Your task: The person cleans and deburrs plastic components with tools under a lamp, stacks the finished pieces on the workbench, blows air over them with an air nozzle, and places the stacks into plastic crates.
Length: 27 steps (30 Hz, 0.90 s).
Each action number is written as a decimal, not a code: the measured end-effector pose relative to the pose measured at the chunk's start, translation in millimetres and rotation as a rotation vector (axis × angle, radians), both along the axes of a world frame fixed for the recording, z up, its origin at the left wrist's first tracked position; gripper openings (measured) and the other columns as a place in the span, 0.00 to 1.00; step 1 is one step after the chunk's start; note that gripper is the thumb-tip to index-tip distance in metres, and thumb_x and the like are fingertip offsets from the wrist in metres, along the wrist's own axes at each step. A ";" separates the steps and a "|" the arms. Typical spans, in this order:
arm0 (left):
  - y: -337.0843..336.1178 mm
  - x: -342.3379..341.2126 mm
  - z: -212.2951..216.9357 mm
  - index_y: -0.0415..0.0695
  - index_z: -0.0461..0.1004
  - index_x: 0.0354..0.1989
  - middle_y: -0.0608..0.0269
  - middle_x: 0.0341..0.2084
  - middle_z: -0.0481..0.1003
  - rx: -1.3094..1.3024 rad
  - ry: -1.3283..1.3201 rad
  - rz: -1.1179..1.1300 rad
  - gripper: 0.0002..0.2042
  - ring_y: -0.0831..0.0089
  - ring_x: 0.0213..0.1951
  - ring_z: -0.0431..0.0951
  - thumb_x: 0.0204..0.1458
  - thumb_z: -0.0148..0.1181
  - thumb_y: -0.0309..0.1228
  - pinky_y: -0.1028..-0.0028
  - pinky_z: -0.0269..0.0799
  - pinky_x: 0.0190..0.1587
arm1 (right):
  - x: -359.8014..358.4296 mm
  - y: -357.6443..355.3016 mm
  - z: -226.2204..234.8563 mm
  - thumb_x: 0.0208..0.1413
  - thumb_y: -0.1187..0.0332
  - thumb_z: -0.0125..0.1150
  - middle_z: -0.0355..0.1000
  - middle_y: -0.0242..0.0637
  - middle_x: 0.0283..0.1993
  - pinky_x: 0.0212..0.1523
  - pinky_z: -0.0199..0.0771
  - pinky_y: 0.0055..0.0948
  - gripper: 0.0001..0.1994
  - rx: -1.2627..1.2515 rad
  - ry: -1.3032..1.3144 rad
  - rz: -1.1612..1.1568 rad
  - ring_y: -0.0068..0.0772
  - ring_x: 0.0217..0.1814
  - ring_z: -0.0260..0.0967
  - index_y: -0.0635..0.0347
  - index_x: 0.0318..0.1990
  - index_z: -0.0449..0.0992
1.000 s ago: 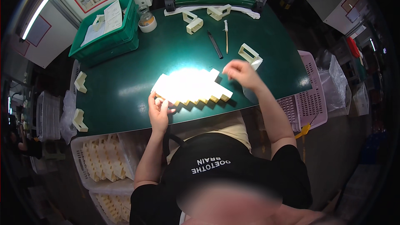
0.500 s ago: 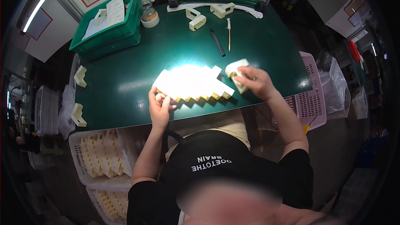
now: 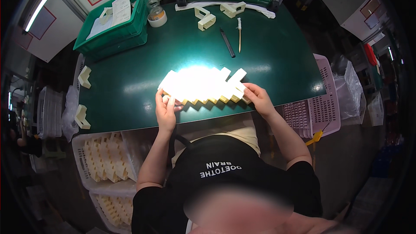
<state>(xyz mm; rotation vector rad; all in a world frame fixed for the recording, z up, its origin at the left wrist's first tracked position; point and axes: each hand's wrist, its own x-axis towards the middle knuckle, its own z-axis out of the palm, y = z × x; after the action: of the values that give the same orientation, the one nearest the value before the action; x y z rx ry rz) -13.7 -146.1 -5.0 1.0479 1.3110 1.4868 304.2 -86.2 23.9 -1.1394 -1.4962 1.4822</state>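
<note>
A row of cream, L-shaped plastic parts (image 3: 197,86) lies side by side on the green table near its front edge, its middle washed out by glare. At the row's left end, my left hand (image 3: 165,110) is closed, thumb and fingers gripping the end part. My right hand (image 3: 259,99) pinches another cream L-shaped plastic part (image 3: 238,76) against the right end. The zigzag lower edges of the row show between my hands. Whether the right part touches its neighbour all along is hard to see.
Farther back lie a black pen-like tool (image 3: 227,43), a cloth-tipped stick (image 3: 240,39) and cream frames (image 3: 207,21). A green bin (image 3: 108,39) and a glass jar (image 3: 154,11) stand back left. Loose parts (image 3: 84,77) sit at the left edge; crates (image 3: 82,182) stand below.
My right hand has brought its cream plastic part left and down to the row's right end. My left hand has stayed at the left end.
</note>
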 end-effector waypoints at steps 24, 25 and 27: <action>4.6 32.9 16.4 0.43 0.33 0.68 0.46 0.50 0.69 -0.016 -0.160 0.047 0.34 0.63 0.48 0.75 0.58 0.47 0.20 0.68 0.78 0.43 | -12.1 17.4 6.2 0.63 0.66 0.54 0.69 0.24 0.31 0.37 0.64 0.18 0.09 0.068 -0.153 0.067 0.13 0.34 0.62 0.64 0.37 0.74; 6.2 35.5 16.0 0.44 0.32 0.68 0.46 0.50 0.68 -0.021 -0.161 0.074 0.36 0.63 0.48 0.75 0.57 0.47 0.20 0.67 0.78 0.43 | -12.0 18.1 4.9 0.63 0.67 0.54 0.67 0.23 0.30 0.36 0.63 0.18 0.09 0.084 -0.161 0.064 0.12 0.33 0.60 0.63 0.35 0.72; 8.2 39.8 15.5 0.44 0.32 0.68 0.47 0.50 0.68 -0.030 -0.126 0.065 0.37 0.63 0.48 0.75 0.56 0.48 0.19 0.67 0.77 0.43 | -12.4 17.3 5.8 0.63 0.67 0.54 0.66 0.22 0.29 0.35 0.62 0.17 0.08 0.084 -0.173 0.055 0.12 0.32 0.60 0.63 0.35 0.72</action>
<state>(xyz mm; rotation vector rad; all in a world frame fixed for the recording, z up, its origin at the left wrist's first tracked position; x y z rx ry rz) 26.1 -137.9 10.5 0.8856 1.2842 1.5511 291.9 -68.9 29.7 -1.2095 -1.7033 1.3718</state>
